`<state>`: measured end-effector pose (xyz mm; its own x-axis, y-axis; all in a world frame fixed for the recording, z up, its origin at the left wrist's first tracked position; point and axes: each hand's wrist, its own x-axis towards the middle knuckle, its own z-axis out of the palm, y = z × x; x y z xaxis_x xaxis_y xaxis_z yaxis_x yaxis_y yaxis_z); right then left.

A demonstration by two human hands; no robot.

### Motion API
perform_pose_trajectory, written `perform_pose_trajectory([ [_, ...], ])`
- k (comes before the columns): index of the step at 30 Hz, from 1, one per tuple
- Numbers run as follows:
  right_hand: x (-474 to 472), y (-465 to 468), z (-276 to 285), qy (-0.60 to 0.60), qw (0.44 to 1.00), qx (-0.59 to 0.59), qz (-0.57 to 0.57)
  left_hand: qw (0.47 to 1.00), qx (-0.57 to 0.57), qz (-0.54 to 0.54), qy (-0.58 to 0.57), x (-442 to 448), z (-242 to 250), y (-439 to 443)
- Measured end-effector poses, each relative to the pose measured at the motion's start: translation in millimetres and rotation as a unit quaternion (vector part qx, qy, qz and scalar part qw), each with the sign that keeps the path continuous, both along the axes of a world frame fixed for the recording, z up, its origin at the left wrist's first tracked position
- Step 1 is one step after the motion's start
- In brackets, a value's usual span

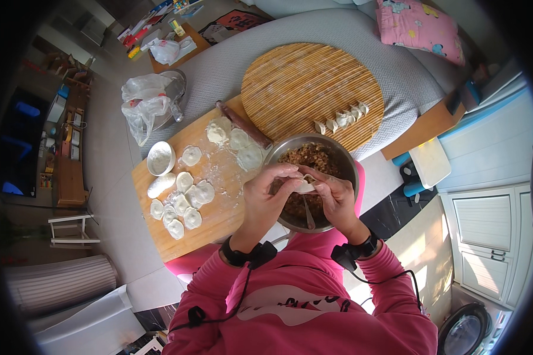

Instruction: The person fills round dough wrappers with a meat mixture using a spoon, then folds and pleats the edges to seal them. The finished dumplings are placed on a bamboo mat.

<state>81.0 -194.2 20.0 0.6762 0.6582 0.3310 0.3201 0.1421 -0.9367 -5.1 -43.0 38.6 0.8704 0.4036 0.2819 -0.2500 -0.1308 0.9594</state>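
Note:
Between my left hand (271,184) and my right hand (335,195) is a dumpling (305,186), its wrapper pinched by the fingertips of both. The two hands hover over a steel bowl (356,173) of chopped filling (311,155). A metal spoon (309,215) leans in that filling, handle towards me. Left of the bowl, a floured wooden board (222,177) carries several small dough rounds (193,197), flattened wrappers (249,156), a dough roll (161,185) and a rolling pin (244,124). Several finished dumplings (344,119) sit in a row on a round slatted mat (311,84).
A white bowl of flour (161,159) stands at the board's left edge. Behind it, a plastic bag (145,104) lies on a metal tray or lid. The mat rests on a grey-covered couch (217,62). A pink pillow (419,29) is at the far right.

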Motion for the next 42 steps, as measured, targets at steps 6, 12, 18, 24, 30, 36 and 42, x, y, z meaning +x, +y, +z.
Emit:
perform_pose_trajectory([
  [6,1,-2,10,-0.021,1.000,0.023,-0.004,0.999,0.005,0.018,-0.034,1,6,-3],
  [12,5,-5,17,-0.078,0.997,-0.002,-0.006,0.996,0.083,0.029,-0.032,1,10,-4],
  [18,1,-4,15,-0.083,0.996,0.000,-0.034,0.995,0.091,0.035,-0.033,1,11,-5],
  [24,2,-2,14,-0.259,0.962,-0.013,-0.084,0.997,0.065,0.033,-0.029,2,9,-6],
  [30,3,-5,18,-0.338,0.936,-0.023,-0.093,0.998,0.058,0.019,-0.027,4,11,-5],
  [36,-4,-2,25,0.186,0.965,0.165,0.088,0.994,0.011,-0.085,-0.070,-4,28,0],
  [42,13,0,25,-0.021,0.991,-0.006,0.131,0.989,-0.098,-0.114,-0.019,-3,31,-2],
])
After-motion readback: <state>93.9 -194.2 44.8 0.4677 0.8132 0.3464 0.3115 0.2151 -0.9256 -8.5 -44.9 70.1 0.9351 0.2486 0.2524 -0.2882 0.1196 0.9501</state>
